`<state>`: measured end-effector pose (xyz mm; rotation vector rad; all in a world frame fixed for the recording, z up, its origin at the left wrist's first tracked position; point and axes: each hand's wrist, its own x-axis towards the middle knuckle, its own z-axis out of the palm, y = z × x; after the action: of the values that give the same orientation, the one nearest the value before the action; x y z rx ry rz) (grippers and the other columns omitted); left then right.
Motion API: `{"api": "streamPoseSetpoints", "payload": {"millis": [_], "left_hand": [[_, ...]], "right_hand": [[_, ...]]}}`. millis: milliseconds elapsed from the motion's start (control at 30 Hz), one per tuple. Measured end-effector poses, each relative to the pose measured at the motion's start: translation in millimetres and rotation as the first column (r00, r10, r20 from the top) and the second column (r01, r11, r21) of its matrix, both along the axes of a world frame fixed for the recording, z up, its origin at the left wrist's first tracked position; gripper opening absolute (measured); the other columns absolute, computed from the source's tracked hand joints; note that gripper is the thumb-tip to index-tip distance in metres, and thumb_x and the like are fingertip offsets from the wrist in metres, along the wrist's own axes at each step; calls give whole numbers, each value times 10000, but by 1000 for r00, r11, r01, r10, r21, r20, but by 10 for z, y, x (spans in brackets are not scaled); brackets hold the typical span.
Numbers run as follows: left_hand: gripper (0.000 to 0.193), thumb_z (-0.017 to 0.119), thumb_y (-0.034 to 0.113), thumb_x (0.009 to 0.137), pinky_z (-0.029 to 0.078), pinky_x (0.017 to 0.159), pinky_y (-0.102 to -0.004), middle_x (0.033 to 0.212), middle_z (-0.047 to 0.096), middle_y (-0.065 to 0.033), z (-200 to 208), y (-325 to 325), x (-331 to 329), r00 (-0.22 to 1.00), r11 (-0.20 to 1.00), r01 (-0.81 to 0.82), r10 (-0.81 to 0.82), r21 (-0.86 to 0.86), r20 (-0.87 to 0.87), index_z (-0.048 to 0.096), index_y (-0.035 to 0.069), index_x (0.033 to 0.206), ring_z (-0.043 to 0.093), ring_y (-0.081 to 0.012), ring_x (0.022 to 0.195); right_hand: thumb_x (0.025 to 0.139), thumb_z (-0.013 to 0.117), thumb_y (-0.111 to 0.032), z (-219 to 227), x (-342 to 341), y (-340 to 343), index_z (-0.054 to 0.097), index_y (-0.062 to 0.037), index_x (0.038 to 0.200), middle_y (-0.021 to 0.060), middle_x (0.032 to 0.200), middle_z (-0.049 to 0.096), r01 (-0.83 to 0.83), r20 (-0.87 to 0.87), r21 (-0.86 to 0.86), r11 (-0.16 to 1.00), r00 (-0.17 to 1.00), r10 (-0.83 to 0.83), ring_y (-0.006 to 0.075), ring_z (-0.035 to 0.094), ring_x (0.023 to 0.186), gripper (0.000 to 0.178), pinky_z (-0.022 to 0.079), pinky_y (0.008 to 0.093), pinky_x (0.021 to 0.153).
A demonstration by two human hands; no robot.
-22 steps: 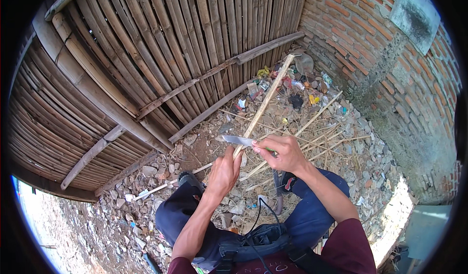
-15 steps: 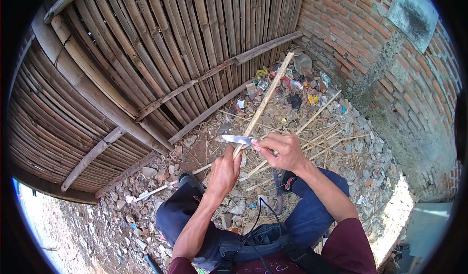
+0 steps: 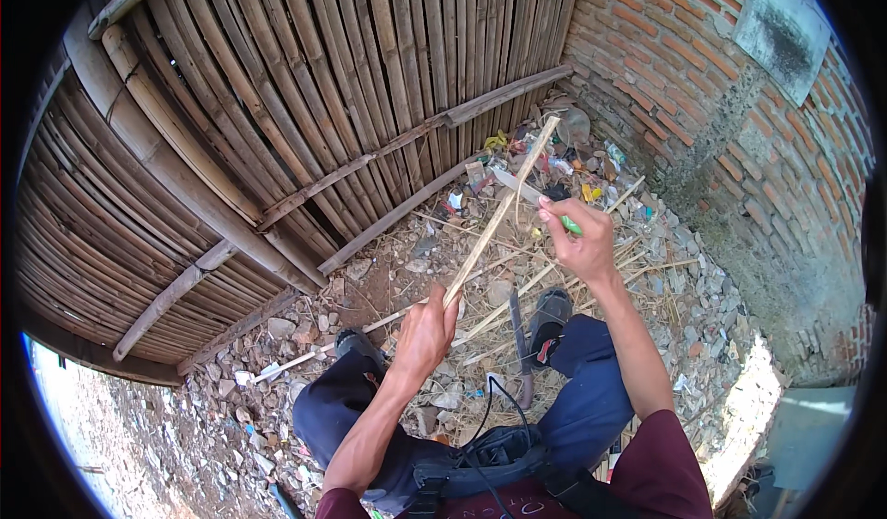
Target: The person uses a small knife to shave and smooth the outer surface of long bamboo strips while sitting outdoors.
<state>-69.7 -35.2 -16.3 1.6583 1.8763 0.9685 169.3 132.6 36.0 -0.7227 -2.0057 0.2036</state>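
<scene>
My left hand (image 3: 425, 334) is closed round the lower end of a long pale bamboo strip (image 3: 490, 234), which slants up and away to the right. In my right hand (image 3: 584, 242) is a knife (image 3: 519, 187) with a short bright blade and a green handle, part of which shows between the fingers. The blade lies across the strip in its upper part. A thin curled shaving seems to stand by the blade and another near the strip's far tip. Between my feet lies a dark, long-bladed tool (image 3: 519, 334) on the ground.
A bamboo slat wall (image 3: 370, 66) rises ahead and left, and a brick wall (image 3: 665, 75) on the right. Rubble (image 3: 277, 334), litter (image 3: 591, 163) and several cut bamboo strips (image 3: 601, 274) cover the ground. My shoes (image 3: 552, 316) rest among them.
My right hand has moved the knife away from my left hand, up along the strip toward its far end. The left hand keeps its grip. My right knee has shifted slightly, showing more of the shoe.
</scene>
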Motion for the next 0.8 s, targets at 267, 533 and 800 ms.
{"api": "streamPoseSetpoints", "payload": {"millis": [267,533,800], "left_hand": [[266,582,249,1109,462,703,-653,759,642,-346,-28,-32,14,1000,998,-9,8,-68,-21,561,-14,1075,619,-605,818],[403,523,341,1148,455,735,-619,784,644,-347,81,33,-101,994,994,74,-67,-83,90,569,-53,1073,644,-585,826],[624,418,549,1162,427,650,-423,667,482,-63,-48,140,-237,918,952,206,-108,-228,381,536,7,876,466,-229,648]], "right_hand": [[996,737,-124,182,230,400,794,-55,1020,87,926,818,274,-4,-109,956,961,-276,203,769,726,92,542,316,565],[1073,675,-207,-95,1406,906,678,-38,1039,-10,845,662,349,-168,-573,742,835,-523,68,501,686,173,396,285,623],[1092,646,-195,91,323,195,664,2,1062,144,1071,780,226,-118,-441,869,945,-306,194,735,973,201,544,334,862]]}}
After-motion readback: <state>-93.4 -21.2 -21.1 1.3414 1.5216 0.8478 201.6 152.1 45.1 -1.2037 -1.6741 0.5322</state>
